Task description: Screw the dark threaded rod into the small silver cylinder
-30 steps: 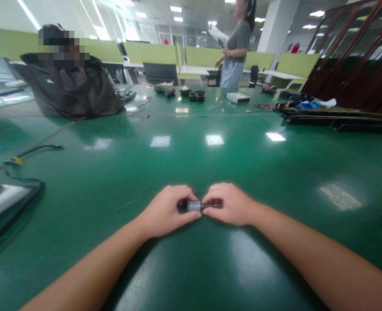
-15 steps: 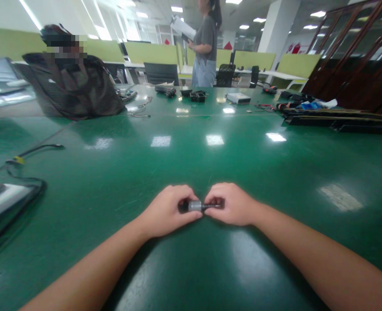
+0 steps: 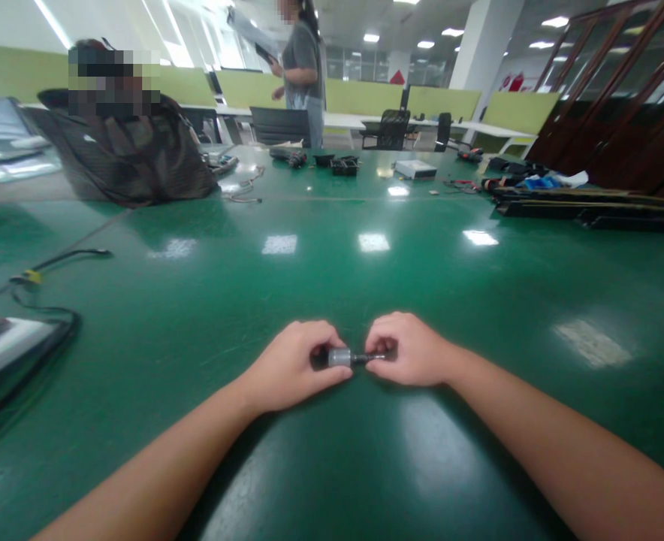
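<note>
In the head view, my left hand (image 3: 292, 368) is closed around a short dark tube with a grey band (image 3: 339, 357), thumb and fingers on either side of it. From the band's right end a thin dark rod (image 3: 359, 359) runs sideways to my right hand (image 3: 414, 352). The right fingers pinch this rod near its far end, and pale marks show along it. Rod and tube appear to meet in one line. My palms hide both outer ends, so its exact kind cannot be made out. Both hands are low over the green table (image 3: 332, 285).
A big dark bag (image 3: 140, 161) stands at the back left. Black cables (image 3: 73, 315) lie by a flat device on the left. Along the far side are a white box (image 3: 415, 170), small black parts (image 3: 343, 166) and stacked black strips (image 3: 580, 207). A person (image 3: 303, 71) is beyond the table.
My right hand has slid slightly right along the rod, baring more of it beside the grey band. My left hand has stayed put. The person in the background has moved left.
</note>
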A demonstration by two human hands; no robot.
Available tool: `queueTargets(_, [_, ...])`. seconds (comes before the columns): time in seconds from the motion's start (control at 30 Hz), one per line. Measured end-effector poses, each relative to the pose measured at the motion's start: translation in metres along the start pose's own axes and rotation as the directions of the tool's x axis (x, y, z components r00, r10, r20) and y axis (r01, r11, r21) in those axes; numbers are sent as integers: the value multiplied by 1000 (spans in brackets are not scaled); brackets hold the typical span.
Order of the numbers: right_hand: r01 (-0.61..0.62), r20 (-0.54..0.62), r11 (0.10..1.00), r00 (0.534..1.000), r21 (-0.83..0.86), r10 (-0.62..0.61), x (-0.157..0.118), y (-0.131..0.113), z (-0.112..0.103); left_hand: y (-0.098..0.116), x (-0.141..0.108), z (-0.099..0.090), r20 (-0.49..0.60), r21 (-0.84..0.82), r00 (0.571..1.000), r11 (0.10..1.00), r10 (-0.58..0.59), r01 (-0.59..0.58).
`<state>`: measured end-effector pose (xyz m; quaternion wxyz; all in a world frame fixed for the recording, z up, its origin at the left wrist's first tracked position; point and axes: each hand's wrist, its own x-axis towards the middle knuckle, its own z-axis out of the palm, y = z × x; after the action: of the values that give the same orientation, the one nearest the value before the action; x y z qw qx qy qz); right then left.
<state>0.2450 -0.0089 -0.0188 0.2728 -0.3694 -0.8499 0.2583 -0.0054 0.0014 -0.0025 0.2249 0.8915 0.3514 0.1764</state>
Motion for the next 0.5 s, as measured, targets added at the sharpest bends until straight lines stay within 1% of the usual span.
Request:
queueTargets(0.1, [-49,80,999,996,22,47,-2,7,-12,0,0,0,-3,-2,1000,1000,-19,19])
queueTargets(0.2, [-173,110,981,981,90,163,-5,17,-24,1,0,0,-5,-3,999,999,-35,35])
queueTargets(0.27, [-222,118,967,971,125,207,-7,21,-28,2,0,0,-6,0,999,999,-36,36])
queueTargets(0.33, [-228,121,965,970,131,212,-8,22,-29,2,0,0,-9,1,1000,1000,-30,30])
queueTargets(0.5, [-187,114,979,978,81,177,-8,16,-25,1,-1,1,-15,-5,999,1000,-28,28])
